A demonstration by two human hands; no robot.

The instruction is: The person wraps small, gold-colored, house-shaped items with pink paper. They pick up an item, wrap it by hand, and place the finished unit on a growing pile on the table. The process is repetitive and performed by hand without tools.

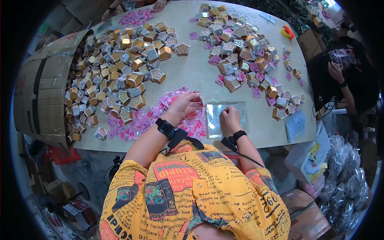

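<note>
My left hand hovers at the edge of a heap of small pink printed cards, its bent fingers apart and pointing right. No held item shows in it. To its right lies a flat stack of clear plastic bags. Over that stack, my right hand is closed, fingertips pressed together; whatever is between them is hidden. Both wrists wear black bands. Beyond my left hand spreads a big pile of gold faceted boxes, many in clear wrapping.
A tipped cardboard box opens onto the pile at left. More gold boxes mixed with pink cards lie at right. A tape dispenser and a bluish plastic stack are near the right edge. Other people are beside the table.
</note>
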